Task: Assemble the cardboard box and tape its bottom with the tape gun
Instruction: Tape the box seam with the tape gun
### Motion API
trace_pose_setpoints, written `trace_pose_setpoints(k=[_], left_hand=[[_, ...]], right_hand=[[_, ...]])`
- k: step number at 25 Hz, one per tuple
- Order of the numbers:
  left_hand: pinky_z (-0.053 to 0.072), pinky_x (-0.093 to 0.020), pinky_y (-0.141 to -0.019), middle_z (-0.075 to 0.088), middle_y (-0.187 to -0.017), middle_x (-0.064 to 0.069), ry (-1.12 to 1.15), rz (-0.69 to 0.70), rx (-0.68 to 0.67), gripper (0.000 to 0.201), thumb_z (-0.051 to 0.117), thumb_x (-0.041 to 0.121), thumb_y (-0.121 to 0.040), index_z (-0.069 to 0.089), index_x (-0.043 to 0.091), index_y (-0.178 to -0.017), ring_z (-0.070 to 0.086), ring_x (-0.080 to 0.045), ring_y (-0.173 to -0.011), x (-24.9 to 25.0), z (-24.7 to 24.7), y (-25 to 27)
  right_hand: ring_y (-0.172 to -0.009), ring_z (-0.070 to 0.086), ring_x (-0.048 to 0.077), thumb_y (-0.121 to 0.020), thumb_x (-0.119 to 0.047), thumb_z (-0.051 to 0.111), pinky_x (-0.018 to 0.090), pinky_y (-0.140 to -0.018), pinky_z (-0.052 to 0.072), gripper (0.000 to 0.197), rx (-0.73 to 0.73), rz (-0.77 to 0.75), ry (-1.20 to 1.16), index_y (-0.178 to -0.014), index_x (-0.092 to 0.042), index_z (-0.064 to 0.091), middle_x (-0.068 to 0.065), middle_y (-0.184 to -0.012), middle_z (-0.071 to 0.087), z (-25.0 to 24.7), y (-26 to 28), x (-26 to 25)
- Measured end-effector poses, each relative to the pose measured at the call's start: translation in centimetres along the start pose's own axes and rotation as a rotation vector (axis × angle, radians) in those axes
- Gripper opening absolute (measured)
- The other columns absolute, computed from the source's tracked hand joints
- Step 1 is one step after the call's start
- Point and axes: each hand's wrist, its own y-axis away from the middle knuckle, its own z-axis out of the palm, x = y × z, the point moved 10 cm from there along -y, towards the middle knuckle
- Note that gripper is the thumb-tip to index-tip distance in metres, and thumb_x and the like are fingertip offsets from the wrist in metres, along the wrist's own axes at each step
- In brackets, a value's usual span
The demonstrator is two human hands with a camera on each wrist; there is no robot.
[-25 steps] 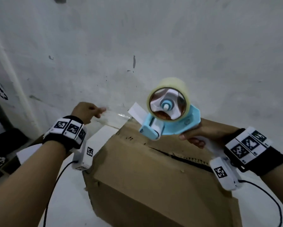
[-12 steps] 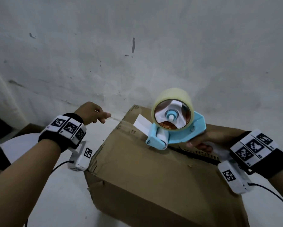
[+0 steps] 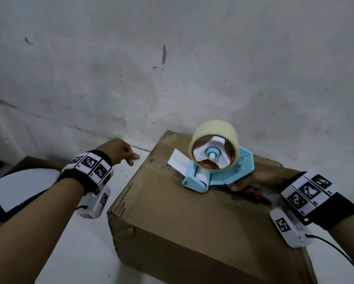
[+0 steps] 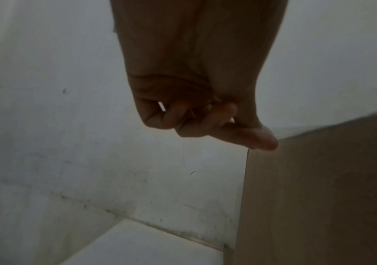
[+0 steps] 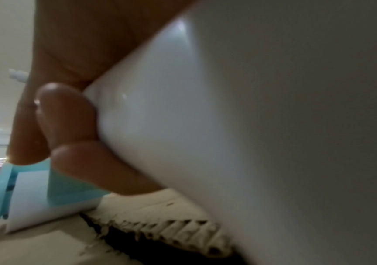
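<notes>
A brown cardboard box (image 3: 192, 218) stands on the floor, its flaps folded shut with a seam across the top (image 5: 160, 229). My right hand (image 3: 247, 186) grips the white handle (image 5: 205, 125) of the light blue tape gun (image 3: 223, 175). The gun's roller rests on the box top by the seam, and a clear tape roll (image 3: 214, 144) sits on it. A clear strip of tape (image 3: 153, 159) runs from the gun to the box's left top edge. There my left hand (image 3: 124, 152) pinches the tape end between thumb and forefinger (image 4: 260, 141), beside the box's side (image 4: 319, 188).
A grey scuffed wall (image 3: 172, 68) rises right behind the box. On the white floor (image 3: 79, 253) at the left lie a flat piece of cardboard (image 3: 34, 162) and a white sheet (image 3: 22, 187). A black cable (image 3: 340, 253) hangs from my right wrist.
The tape gun has come down from above the box onto its top. My left hand has moved down and right with the tape end to the box's left top edge.
</notes>
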Motion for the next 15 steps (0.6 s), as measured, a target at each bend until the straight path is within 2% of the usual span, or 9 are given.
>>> trace_pose_setpoints(k=[2,5,7,9,11,12,13,14,15], left_hand=[[0.039,-0.022,-0.058,0.065,-0.069,0.005,0.062,0.018,0.01,0.033,0.062,0.03,-0.086,0.062,0.018,-0.055,0.052,-0.014,-0.065,-0.2,0.7,-0.3],[0.033,-0.017,-0.052,0.054,-0.062,0.007,0.1,0.046,-0.001,0.039,0.053,0.023,-0.092,0.055,0.011,-0.055,0.046,-0.006,-0.057,0.1,2.7,-0.2],[0.03,-0.02,-0.051,0.048,-0.058,0.005,0.084,0.04,0.01,0.044,0.047,0.021,-0.096,0.047,0.012,-0.052,0.042,-0.011,-0.054,0.1,3.8,-0.2],[0.031,-0.025,-0.057,0.046,-0.056,0.004,-0.004,0.041,0.056,0.046,0.042,0.024,-0.097,0.04,0.018,-0.051,0.046,-0.021,-0.061,0.3,4.0,-0.3],[0.035,-0.027,-0.066,0.054,-0.062,0.002,-0.174,0.028,0.092,0.042,0.035,0.034,-0.097,0.04,0.019,-0.058,0.053,-0.025,-0.074,0.6,3.6,-0.3],[0.039,-0.03,-0.073,0.063,-0.074,-0.002,-0.275,0.007,0.081,0.038,0.031,0.04,-0.097,0.046,0.019,-0.07,0.058,-0.027,-0.084,0.6,3.6,-0.4],[0.041,-0.035,-0.083,0.068,-0.096,-0.009,-0.38,-0.056,0.031,0.037,0.027,0.048,-0.096,0.05,0.019,-0.092,0.06,-0.029,-0.098,-0.4,3.9,-0.5],[0.039,-0.039,-0.094,0.062,-0.12,-0.015,-0.465,-0.153,-0.026,0.047,0.025,0.054,-0.095,0.045,0.02,-0.12,0.056,-0.031,-0.113,-1.9,4.0,-0.3],[0.037,-0.042,-0.103,0.051,-0.136,-0.019,-0.464,-0.241,-0.056,0.06,0.025,0.056,-0.094,0.031,0.015,-0.137,0.049,-0.032,-0.124,-3.5,3.8,-0.1]], right_hand=[[-0.04,0.026,0.016,-0.068,0.001,0.067,0.022,-0.037,0.017,0.018,0.013,0.001,0.016,-0.065,-0.004,0.051,0.012,-0.056,0.036,-0.2,-0.3,0.3],[-0.037,0.027,0.013,-0.071,0.004,0.064,0.02,-0.035,0.019,0.021,-0.006,0.031,0.017,-0.063,-0.006,0.048,0.01,-0.053,0.035,-0.1,-0.8,0.9],[-0.035,0.027,0.011,-0.07,0.003,0.064,0.018,-0.034,0.02,0.021,-0.009,0.05,0.015,-0.063,-0.006,0.047,0.009,-0.05,0.035,-0.1,-1.0,1.2],[-0.034,0.027,0.011,-0.075,0.008,0.06,0.019,-0.034,0.02,0.025,-0.017,0.061,0.03,-0.061,-0.006,0.045,0.008,-0.051,0.034,-0.1,-1.2,1.5],[-0.034,0.026,0.012,-0.077,0.011,0.056,0.018,-0.034,0.019,0.025,-0.001,0.052,0.029,-0.061,-0.005,0.045,0.008,-0.051,0.034,-0.1,-1.4,1.5],[-0.034,0.026,0.012,-0.076,0.012,0.056,0.018,-0.033,0.019,0.022,0.004,0.042,0.025,-0.063,-0.003,0.046,0.008,-0.051,0.034,-0.1,-1.4,1.4],[-0.033,0.026,0.012,-0.076,0.013,0.056,0.018,-0.033,0.019,0.02,0.004,0.029,0.023,-0.065,-0.002,0.048,0.008,-0.051,0.034,-0.2,-1.4,1.3],[-0.033,0.026,0.012,-0.075,0.013,0.056,0.018,-0.034,0.019,0.02,-0.001,0.019,0.023,-0.063,-0.002,0.048,0.008,-0.05,0.034,-0.1,-1.4,1.2],[-0.033,0.026,0.013,-0.074,0.013,0.056,0.019,-0.035,0.018,0.023,-0.008,0.011,0.025,-0.059,-0.003,0.048,0.009,-0.05,0.035,0.0,-1.4,1.2]])
